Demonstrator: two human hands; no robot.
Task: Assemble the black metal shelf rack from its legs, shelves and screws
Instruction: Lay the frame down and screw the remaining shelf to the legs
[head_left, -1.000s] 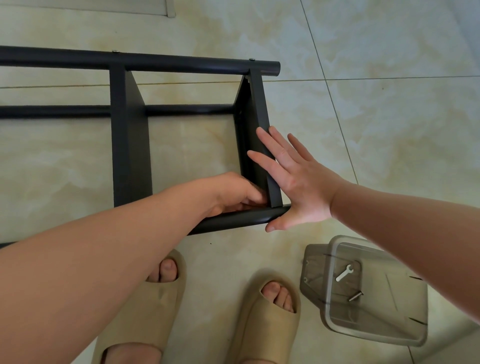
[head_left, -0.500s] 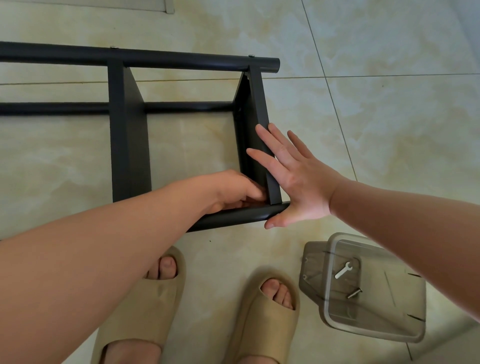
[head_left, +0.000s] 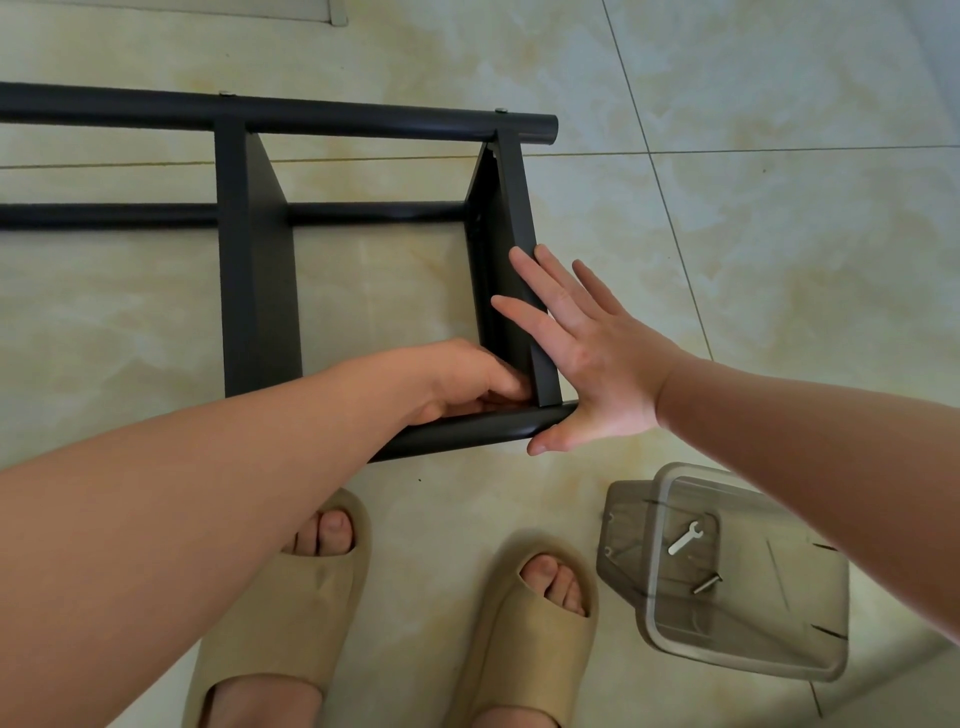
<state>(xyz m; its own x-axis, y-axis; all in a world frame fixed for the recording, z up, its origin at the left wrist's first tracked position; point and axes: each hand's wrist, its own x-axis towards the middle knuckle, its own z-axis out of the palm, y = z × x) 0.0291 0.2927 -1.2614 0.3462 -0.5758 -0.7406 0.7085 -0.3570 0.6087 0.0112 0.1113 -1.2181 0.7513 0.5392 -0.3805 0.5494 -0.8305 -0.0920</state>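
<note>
The black metal rack (head_left: 260, 291) lies on its side on the tiled floor, round legs running left to right and two flat shelves between them. My right hand (head_left: 582, 353) lies flat, fingers straight, against the outer face of the end shelf (head_left: 511, 228), its thumb under the tip of the near leg (head_left: 483, 428). My left hand (head_left: 467, 379) reaches into the inner corner where that shelf meets the near leg, fingers curled; what they hold is hidden. Screw heads show on the far leg (head_left: 363, 117).
A clear plastic box (head_left: 748, 644) stands on the floor at lower right, holding a small wrench (head_left: 684, 538) and a screw (head_left: 705, 583). My feet in beige slides (head_left: 291, 603) stand just below the near leg. Pale floor tiles stretch to the right.
Nothing much: both hands stay on the same corner of the rack, and the view has shifted only slightly.
</note>
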